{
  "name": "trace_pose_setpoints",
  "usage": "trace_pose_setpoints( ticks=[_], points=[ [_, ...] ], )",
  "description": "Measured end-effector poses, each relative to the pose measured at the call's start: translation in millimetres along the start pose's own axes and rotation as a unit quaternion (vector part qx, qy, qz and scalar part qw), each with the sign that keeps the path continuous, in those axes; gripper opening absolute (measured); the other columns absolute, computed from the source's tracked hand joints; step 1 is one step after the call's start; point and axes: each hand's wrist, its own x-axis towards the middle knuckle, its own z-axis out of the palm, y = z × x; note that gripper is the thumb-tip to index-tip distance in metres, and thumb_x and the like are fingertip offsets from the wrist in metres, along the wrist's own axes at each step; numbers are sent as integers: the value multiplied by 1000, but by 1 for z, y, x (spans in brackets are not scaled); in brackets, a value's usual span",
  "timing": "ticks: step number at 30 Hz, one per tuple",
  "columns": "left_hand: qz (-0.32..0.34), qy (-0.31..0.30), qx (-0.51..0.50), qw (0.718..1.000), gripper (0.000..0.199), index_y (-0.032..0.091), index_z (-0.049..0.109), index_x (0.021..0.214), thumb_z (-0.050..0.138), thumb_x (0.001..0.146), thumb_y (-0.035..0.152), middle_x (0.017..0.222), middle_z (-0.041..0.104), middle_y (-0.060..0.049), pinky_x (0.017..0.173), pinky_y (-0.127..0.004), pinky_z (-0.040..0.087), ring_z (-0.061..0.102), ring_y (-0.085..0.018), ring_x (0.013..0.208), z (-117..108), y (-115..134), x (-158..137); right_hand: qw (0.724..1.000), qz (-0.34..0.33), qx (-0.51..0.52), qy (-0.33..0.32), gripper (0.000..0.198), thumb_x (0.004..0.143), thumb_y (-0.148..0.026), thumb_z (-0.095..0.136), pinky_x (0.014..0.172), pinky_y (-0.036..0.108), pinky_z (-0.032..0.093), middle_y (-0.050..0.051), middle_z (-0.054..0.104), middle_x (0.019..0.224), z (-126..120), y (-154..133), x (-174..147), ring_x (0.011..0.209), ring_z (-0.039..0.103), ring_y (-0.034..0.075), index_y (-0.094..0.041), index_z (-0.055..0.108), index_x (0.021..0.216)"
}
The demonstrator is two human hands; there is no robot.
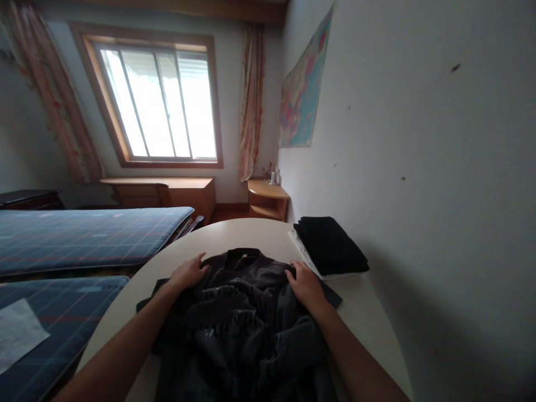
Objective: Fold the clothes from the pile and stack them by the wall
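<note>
A dark grey T-shirt (259,312) with black lettering on its front lies on a round white table (234,229), its collar toward the far side. Its body is wrinkled and bunched. My left hand (190,273) rests on the shirt's left shoulder, its thumb and forefinger apart; the other fingers are partly hidden. At the right shoulder, my right hand (306,283) touches the cloth, its visible fingers spread. The sleeves stick out past both wrists. The shirt's lower end runs out of view at the bottom.
Folded black cloth (330,243) lies on a white packet at the table's right edge, near the wall (419,139). On the left are blue plaid mattresses (92,234), one with a paper sheet (20,332). A wooden desk (188,192) and corner shelf (268,190) stand beyond.
</note>
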Motion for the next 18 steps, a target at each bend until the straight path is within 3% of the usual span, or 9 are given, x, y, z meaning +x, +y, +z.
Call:
trace_pose_setpoints(
  ticks=[4,8,11,14,18],
  points=[
    [-6,-55,-49,997,51,11,70,111,37,90,43,97,76,-11,70,-28,51,71,-23,80,-4,-10,23,998,13,-62,-25,26,94,-28,54,92,26,45,12,68,114,-1,-2,5,105,65,21,-16,72,109],
    [10,-102,-76,992,32,15,75,83,59,75,41,77,75,-4,61,-23,48,69,-21,74,-3,-13,28,995,20,-99,-26,25,93,-29,55,85,29,47,13,71,107,-8,-9,17,100,67,23,-18,72,107],
    [0,-98,-64,993,20,16,73,69,65,68,34,67,73,-4,58,-24,47,69,-22,70,-13,-19,34,997,32,-65,-26,25,93,-29,54,81,33,49,15,74,98,-17,-20,41,95,69,27,-16,71,105],
    [-34,-21,-37,999,25,14,73,78,59,76,35,71,73,-7,63,-28,49,70,-25,73,-35,-29,46,999,19,-25,-16,27,97,-27,47,83,31,49,14,74,100,-25,-34,74,96,70,24,-16,68,110],
    [-75,143,-9,987,45,11,60,125,43,90,34,118,68,-18,91,-36,48,63,-31,113,-61,-36,66,995,-61,80,9,45,99,-22,41,99,28,45,11,63,133,-26,-48,108,119,61,16,-18,40,144]
  ],
)
